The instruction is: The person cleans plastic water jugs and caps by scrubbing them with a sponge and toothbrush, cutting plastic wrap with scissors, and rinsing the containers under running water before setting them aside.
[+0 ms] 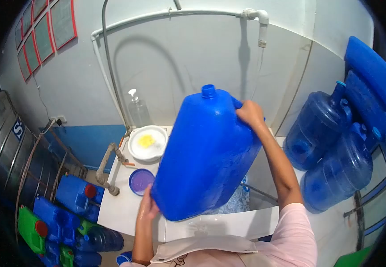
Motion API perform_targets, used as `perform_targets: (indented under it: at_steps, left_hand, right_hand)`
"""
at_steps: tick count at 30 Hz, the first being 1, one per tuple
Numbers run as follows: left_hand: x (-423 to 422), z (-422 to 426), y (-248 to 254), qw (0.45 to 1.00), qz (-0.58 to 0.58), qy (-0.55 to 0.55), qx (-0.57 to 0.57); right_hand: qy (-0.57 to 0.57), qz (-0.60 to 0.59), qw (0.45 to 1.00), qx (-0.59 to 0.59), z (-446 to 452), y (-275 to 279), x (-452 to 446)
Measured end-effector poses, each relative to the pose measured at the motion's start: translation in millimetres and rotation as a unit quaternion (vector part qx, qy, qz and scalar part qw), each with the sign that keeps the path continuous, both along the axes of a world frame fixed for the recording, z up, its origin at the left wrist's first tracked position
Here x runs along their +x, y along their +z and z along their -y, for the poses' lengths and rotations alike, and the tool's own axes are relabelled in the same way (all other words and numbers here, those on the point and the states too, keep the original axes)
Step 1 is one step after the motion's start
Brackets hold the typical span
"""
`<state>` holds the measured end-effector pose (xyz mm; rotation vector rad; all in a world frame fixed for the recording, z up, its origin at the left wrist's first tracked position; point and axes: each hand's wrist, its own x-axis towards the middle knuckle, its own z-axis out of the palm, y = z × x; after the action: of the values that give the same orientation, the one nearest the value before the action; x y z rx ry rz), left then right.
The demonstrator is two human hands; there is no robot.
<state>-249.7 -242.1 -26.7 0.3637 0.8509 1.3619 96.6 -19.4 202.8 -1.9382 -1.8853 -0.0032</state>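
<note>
A large blue plastic jerrycan (202,155) is held up, tilted, over the white tiled sink counter. Its narrow threaded neck (208,91) has no cap on and points away from me. My right hand (251,114) is closed around the handle at the upper right. At the lower left corner my left hand (148,205) supports the base, its fingers partly hidden behind the jerrycan. Left of the jerrycan are a white basin (134,150) with suds and a yellow sponge (146,141), and a round purple lid or dish (142,181).
A clear pump bottle (138,111) stands by the wall. Large clear-blue water bottles (315,127) line the right side. Blue and green jerrycans (33,227) crowd the floor at left, near a steel tank (6,147). A white pipe (263,33) hangs above; a tap pipe (106,167) rises from the counter.
</note>
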Motion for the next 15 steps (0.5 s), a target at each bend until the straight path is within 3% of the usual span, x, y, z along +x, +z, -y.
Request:
perform_targets:
  at_steps: [1, 5, 7, 9, 12, 13, 15]
  left_hand:
    - [-8, 13, 33, 1.000, -0.012, -0.021, 0.004]
    - [-20, 7, 122, 0.981, -0.143, 0.100, 0.082]
    - [-11, -10, 112, 0.978, -0.144, 0.110, 0.099]
    - [-3, -23, 69, 0.985, -0.113, 0.105, 0.073]
    - [2, 2, 31, 0.994, -0.095, 0.060, 0.009]
    - [3, 5, 29, 0.996, -0.083, 0.023, -0.011]
    - [-18, 16, 51, 0.982, -0.165, 0.089, -0.026]
  right_hand:
    - [0.018, -0.037, 0.999, 0.031, 5, 2, -2]
    - [0.030, -0.152, 0.981, 0.117, 20, 28, 6]
    - [0.035, -0.150, 0.981, 0.119, 21, 27, 16]
    - [0.054, -0.196, 0.963, 0.176, 31, 27, 11]
    - [0.016, -0.071, 0.997, 0.037, 4, -6, 10]
    - [0.014, -0.047, 0.999, 0.005, 6, -7, 4]
    - [0.027, -0.080, 0.996, 0.026, 9, -2, -3]
